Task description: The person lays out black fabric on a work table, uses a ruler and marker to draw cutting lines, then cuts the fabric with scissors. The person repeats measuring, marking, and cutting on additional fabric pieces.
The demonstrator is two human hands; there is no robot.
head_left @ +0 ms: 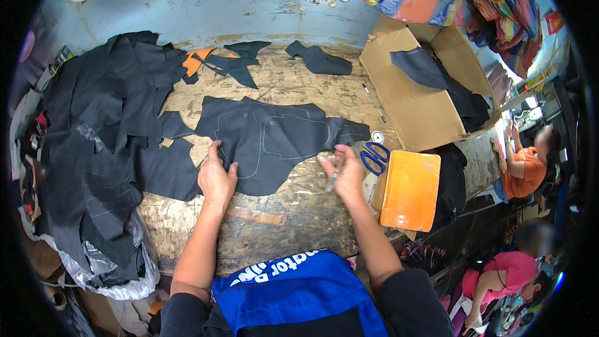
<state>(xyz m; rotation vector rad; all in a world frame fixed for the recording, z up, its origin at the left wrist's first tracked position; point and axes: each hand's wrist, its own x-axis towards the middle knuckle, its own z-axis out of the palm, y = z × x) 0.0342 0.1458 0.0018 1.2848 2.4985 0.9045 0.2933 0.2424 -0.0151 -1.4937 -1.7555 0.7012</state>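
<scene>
A dark sheet of leather-like material [268, 131] lies on the wooden table, with rounded shapes drawn on it in pale lines. My left hand [217, 178] rests at its lower left edge, fingers spread and thumb apart, holding nothing. Near the sheet's right end is my right hand [347, 175], closed around a slim, pale pen-like tool [334, 178] that is partly hidden by the fingers. Just right of that hand lie blue-handled scissors [375, 158], their blades mostly out of sight.
Dark sheets [106, 125] are heaped at the left. Dark offcuts [319, 59] lie toward the back, beside an orange scrap [197, 62]. A cardboard box [415, 112] holding dark pieces stands at right, behind an orange book-like object [410, 191]. Two people sit farther right.
</scene>
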